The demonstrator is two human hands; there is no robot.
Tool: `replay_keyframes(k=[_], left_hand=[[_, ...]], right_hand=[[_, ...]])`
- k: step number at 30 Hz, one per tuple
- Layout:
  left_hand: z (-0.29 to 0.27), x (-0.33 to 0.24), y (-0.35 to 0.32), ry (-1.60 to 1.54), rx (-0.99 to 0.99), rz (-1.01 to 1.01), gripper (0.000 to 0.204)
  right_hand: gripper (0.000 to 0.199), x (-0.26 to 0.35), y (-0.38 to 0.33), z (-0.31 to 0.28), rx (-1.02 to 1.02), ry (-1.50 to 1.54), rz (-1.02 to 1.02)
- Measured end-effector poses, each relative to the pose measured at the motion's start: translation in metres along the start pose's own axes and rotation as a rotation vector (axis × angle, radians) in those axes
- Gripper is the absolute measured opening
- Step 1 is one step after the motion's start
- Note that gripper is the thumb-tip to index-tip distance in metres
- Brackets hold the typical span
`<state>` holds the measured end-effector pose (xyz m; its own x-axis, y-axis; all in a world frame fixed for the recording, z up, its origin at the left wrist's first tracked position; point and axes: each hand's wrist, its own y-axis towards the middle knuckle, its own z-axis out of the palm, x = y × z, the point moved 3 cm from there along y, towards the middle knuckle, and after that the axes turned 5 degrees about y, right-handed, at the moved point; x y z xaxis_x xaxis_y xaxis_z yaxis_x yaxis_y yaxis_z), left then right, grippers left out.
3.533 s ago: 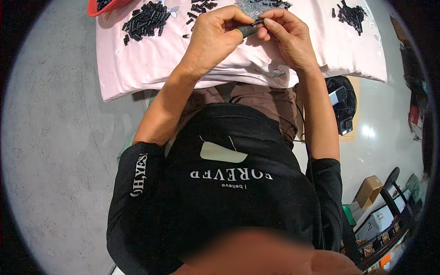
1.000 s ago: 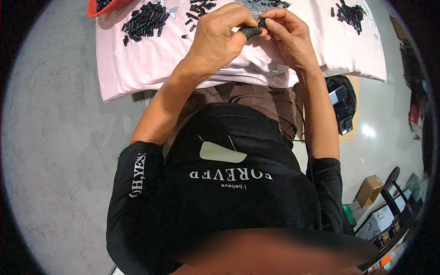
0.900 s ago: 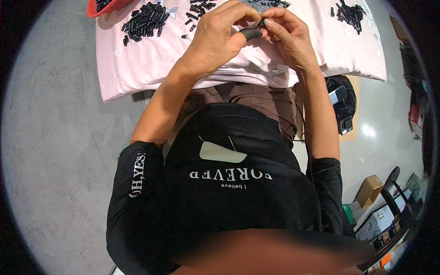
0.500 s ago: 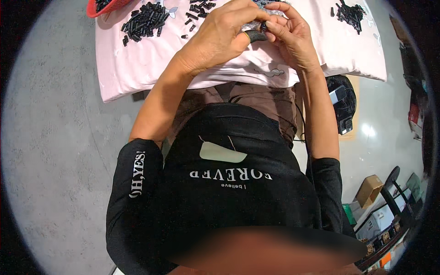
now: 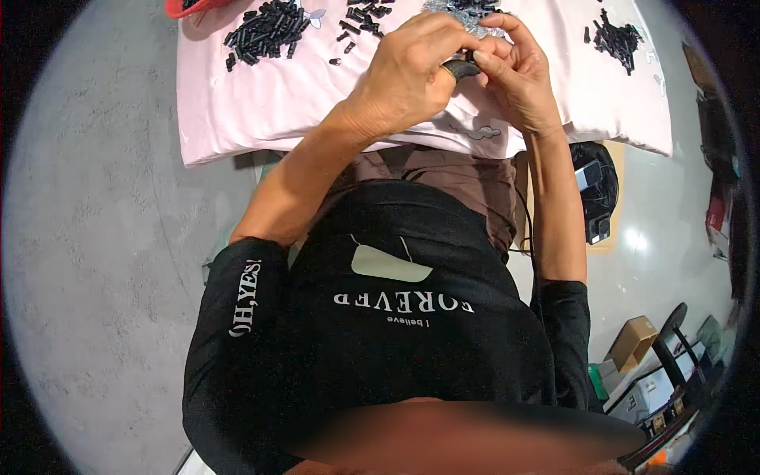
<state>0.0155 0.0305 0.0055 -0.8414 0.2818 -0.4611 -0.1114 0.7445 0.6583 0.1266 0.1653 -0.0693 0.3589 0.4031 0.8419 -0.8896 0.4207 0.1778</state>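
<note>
Over a table covered with a pale pink cloth, both hands meet on one small black cylindrical part. My left hand pinches it from the left with thumb and fingers. From the right, my right hand grips the same part with its fingertips. A pile of similar small black parts lies on the cloth to the upper left. A smaller scatter of black parts lies nearer the hands. Behind the hands sits a shiny silvery packet, partly hidden.
Another heap of black parts lies at the cloth's right end. A red container edge shows at the top left. A black bag sits on the grey floor at right, with cardboard boxes at lower right.
Both hands have kept hold of the small black part and shifted slightly right and up, the fingers working around it.
</note>
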Motion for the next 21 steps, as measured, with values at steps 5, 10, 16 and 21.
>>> replay_keyframes(k=[5, 10, 16, 21], left_hand=[[-0.002, 0.010, -0.009, 0.029, -0.034, -0.060, 0.039], [-0.053, 0.041, -0.009, 0.284, -0.121, -0.534, 0.029], [-0.107, 0.087, -0.041, 0.735, -0.066, -0.501, 0.026], [-0.101, 0.069, -0.024, 0.632, -0.088, -0.482, 0.021]], right_hand=[[0.039, 0.000, 0.000, 0.010, -0.052, -0.036, 0.048], [0.031, 0.003, 0.004, 0.008, -0.061, -0.066, 0.017], [0.024, 0.002, 0.005, 0.008, 0.014, -0.039, 0.018], [0.023, 0.000, 0.004, 0.005, -0.010, -0.048, 0.016]])
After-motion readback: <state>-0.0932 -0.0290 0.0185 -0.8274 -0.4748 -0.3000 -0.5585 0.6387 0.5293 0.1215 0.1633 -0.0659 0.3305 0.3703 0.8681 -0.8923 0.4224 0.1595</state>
